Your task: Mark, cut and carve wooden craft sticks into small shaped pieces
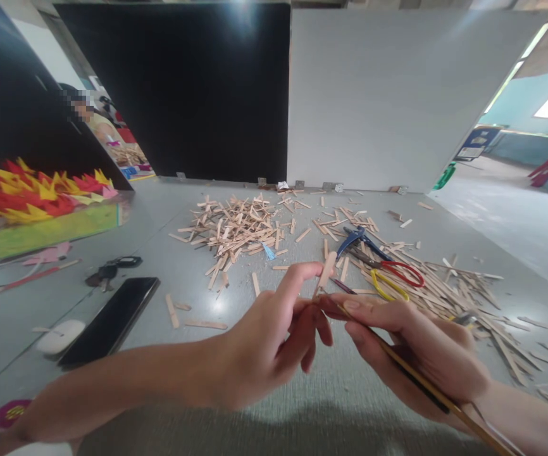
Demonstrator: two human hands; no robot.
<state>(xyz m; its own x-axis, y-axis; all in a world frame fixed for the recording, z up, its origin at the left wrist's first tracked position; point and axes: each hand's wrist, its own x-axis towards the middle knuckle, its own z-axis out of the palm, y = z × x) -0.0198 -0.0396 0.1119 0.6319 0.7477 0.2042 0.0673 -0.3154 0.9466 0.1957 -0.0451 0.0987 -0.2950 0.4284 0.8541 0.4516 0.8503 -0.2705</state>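
Closest to me, a pale wooden strip (pixel 327 271), flat, plain and rounded at its top end, stands at the fingertips above the table (pixel 150 234), near the middle of my view. I have the left hand (pixel 259 342) reaching in from the lower left, wrist bent, its index finger arched over and its fingertips closed on the strip's lower part. The right hand (pixel 426 345) comes from the lower right, gripping a slim yellow-brown rod (pixel 404 364) with a dark section; the rod's tip meets the strip's base, though I cannot tell the exact contact. The strip's long axis runs steeply upward, its rounded end leaning slightly right, while the rod slants from there down to the lower right. Just beyond, I see red and yellow handle loops (pixel 403 272) and blue-handled pliers (pixel 352 239) beside scattered wooden sticks (pixel 240 231). Farthest across stand a black panel (pixel 174 88) and a white panel (pixel 397 95).
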